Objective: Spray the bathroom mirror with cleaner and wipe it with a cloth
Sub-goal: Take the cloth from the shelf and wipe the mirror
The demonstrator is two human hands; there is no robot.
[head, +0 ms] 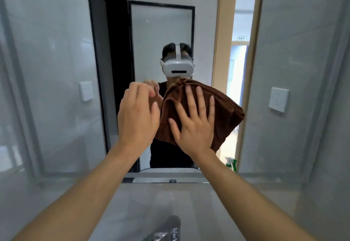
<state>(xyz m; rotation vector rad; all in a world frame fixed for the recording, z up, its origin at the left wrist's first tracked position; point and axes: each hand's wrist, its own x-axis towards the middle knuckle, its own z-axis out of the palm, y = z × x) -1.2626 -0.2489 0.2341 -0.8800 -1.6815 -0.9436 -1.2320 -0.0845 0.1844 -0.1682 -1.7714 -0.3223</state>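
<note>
Mirror point(162, 38) fills the middle of the view, mounted on a pale tiled wall point(303, 51) above the sink point(151, 202). Its glass reflects a dark-framed door, a lit doorway and the person wearing a white headset.

One switch plate point(86, 91) shows at the left, and whether it sits on the wall or in a reflection cannot be told.

Left hand point(137, 116) is raised in front of the glass, just left of the cloth. Its grip is loose, fingers curled partway, holding nothing. Whether the fingertips touch the glass cannot be told.

One cloth point(223, 115), brown and bunched into folds, lies flat against the mirror at centre right.

Right hand point(195, 125) presses on the cloth's left portion. Its grip is wide: all fingers spread and laid flat on the fabric, palm down, pinning rather than clutching it.

One spray bottle point(231, 165), with green and white parts, shows low at the mirror's right edge, partly hidden behind the right forearm. Its contents cannot be made out, and whether it is the bottle itself or its reflection cannot be told.

One wall socket point(278, 99) sits on the tiles at the right, well apart from the mirror.

One tap point(166, 229), chrome and blurred, stands at the bottom edge between the two forearms. Sink basin appears to hold nothing visible.
</note>
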